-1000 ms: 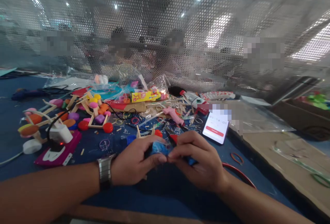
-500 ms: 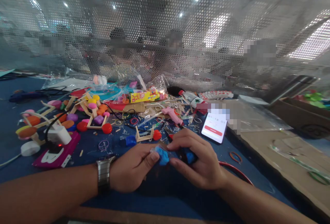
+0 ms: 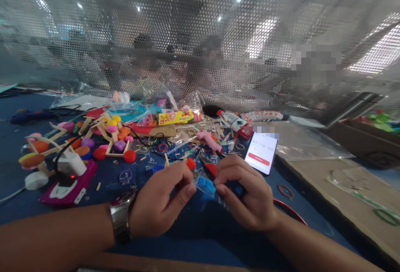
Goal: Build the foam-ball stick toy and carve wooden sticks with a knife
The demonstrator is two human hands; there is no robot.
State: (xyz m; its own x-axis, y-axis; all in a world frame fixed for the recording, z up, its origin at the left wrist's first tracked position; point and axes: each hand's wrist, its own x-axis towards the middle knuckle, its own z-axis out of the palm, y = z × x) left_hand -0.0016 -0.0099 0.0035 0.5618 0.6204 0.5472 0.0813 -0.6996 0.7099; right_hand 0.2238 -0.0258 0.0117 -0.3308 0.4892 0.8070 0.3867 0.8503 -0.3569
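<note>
Film (image 3: 203, 192), clear, with a blue piece (image 3: 206, 183) apparently inside, is between my hands, just above the bench (image 3: 187, 243). Left hand (image 3: 162, 199) pinches one side, thumb against forefinger; right hand (image 3: 246, 192) pinches the opposite side, thumb to fingertips. My read: step in hand is working the wrap, blue piece not out yet. Next move calls for, I'd say, a firm grip on film only, an even pull, no squeeze on the piece, which looks soft. Something dark blue (image 3: 236, 188) shows under my right palm; can't tell if held. Red-handled tool (image 3: 211, 169) lies just beyond my right fingers; mind the knuckles.
</note>
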